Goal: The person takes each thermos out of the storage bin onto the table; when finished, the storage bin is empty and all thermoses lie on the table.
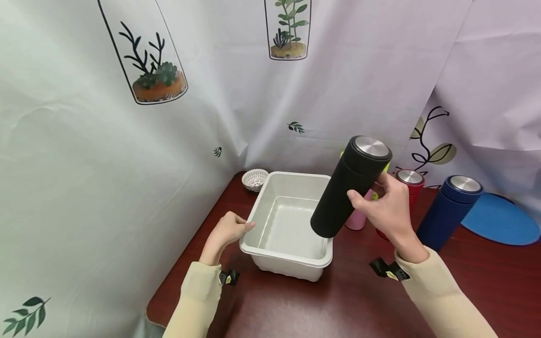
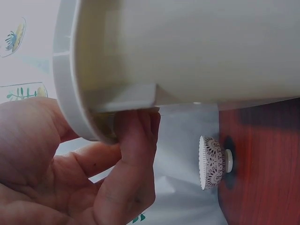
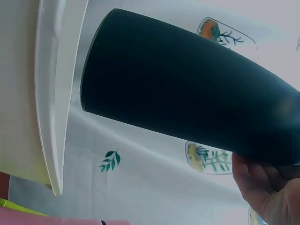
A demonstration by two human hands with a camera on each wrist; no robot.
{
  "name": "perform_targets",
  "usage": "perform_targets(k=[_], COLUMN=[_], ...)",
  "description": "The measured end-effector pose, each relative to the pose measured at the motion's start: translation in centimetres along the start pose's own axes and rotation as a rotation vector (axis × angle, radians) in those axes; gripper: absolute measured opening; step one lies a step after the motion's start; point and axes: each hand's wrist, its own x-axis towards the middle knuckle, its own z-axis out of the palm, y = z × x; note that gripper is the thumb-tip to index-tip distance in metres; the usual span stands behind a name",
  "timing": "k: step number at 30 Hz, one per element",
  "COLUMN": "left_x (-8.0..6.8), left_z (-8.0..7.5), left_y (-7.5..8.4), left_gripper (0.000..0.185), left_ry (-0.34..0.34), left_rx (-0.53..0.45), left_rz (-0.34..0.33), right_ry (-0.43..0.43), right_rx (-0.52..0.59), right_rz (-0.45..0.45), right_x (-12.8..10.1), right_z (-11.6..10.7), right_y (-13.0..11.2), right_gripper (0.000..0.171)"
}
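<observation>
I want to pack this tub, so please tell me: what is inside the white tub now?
The white tub shows bare floor and walls. The black bottle, held tilted by the right hand, covers its near right corner, so that corner cannot be checked.

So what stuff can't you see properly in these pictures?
- Pink cup: head view, mostly hidden behind the black bottle.
- Red bottle: its body is hidden by the right hand.
- Yellow-green thing: only a sliver shows behind the bottle, so I cannot tell what it is.
- White tub: left wrist view, cut off by the edges.
</observation>
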Motion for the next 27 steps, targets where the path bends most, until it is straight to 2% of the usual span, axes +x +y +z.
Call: perform_targets(k=[11,18,27], left_x=[0.1,0.2,0.1], left_z=[0.0,0.0,0.0], left_y=[0.1,0.1,0.1], left_gripper=[0.03,0.03,0.03], left_ry=[-0.003,-0.001,-0.002], left_rx=[0.01,0.008,0.004], left_rz=[0.003,0.006,0.009], right_ry=[0.046,0.058,0.081], right_rx=[-0.056,-0.04,-0.083], right_rz=[0.023,0.086,0.128], right_x=[-0.9,-1.4,-2.0], right_z=[-2.2,-3.4,-4.6], right_y=[0.8,1.3,2.6], right_gripper=[0.031,0.035,0.038])
